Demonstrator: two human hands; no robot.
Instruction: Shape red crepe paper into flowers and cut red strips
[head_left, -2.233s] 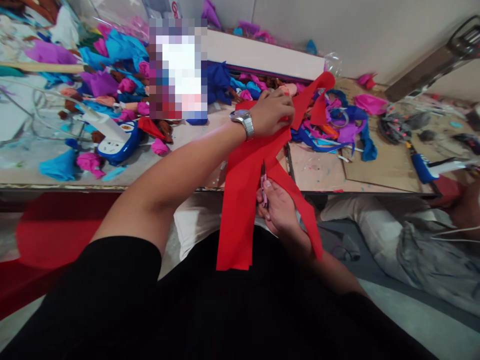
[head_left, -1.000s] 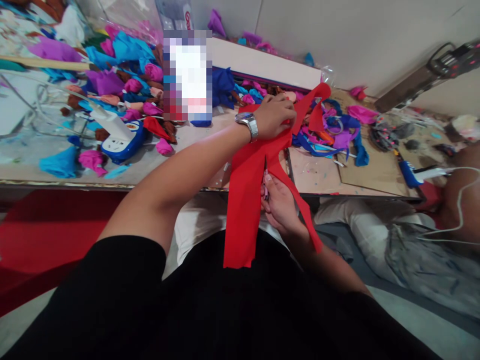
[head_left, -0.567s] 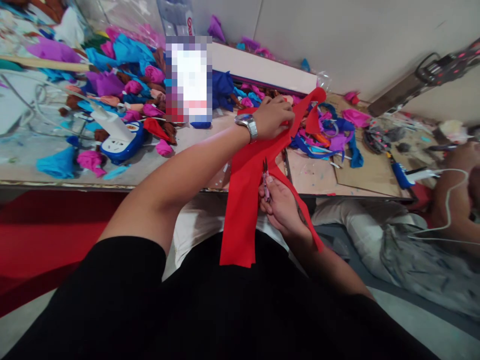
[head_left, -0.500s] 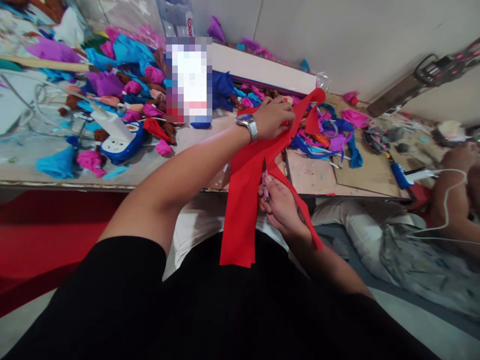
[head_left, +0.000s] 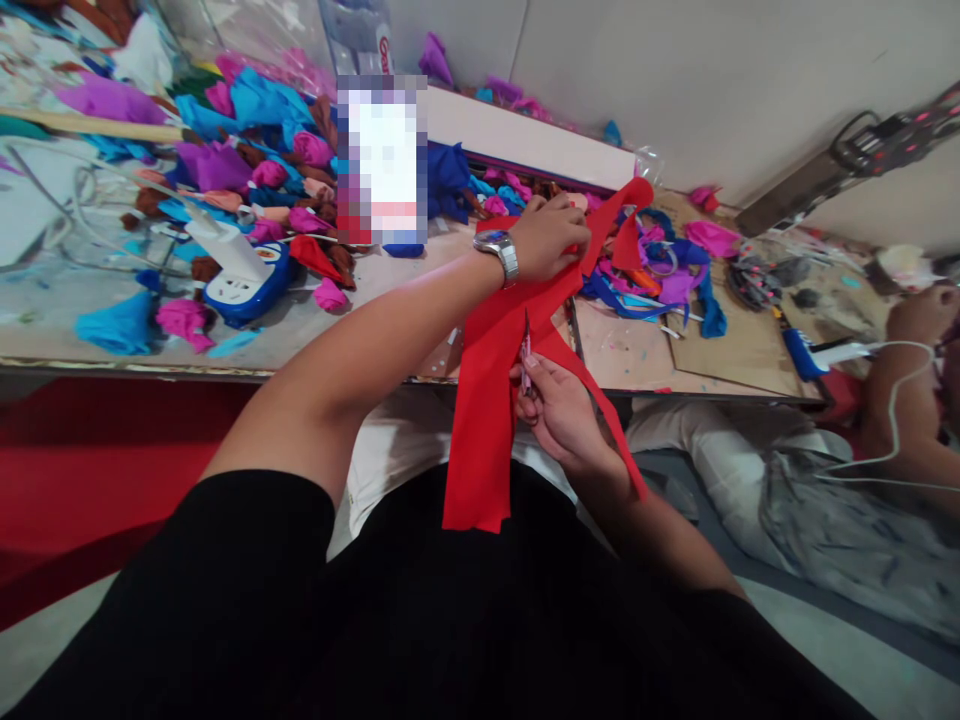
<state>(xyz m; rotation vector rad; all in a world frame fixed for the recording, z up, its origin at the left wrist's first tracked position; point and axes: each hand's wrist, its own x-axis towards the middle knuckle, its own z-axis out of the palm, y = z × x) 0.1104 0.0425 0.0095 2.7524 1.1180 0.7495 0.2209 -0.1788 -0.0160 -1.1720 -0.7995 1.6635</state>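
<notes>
A long piece of red cloth (head_left: 484, 420) lies across the table edge and hangs down over my lap, with a narrower strip of it running down along my right forearm. My left hand (head_left: 551, 238), a metal watch at its wrist, grips the cloth on the table with bent fingers. Small scissors (head_left: 526, 372) are held in my right hand (head_left: 561, 408), below the left one. Their blades point away from me at the cloth, by the split between the wide piece and the strip. The handles are partly hidden by my fingers.
Bunched cloth pieces (head_left: 214, 165) in many colours crowd the table's left side. A blue-and-white socket block (head_left: 244, 290) stands near them, beside a blurred-out bright rectangle (head_left: 386, 160). Cloth scraps (head_left: 679, 270) lie right of my hands. Another person's arm (head_left: 896, 400) is at far right.
The scissors and my right hand have shifted slightly to the left, and the blades look more upright. My left hand stays at the same spot on the red cloth.
</notes>
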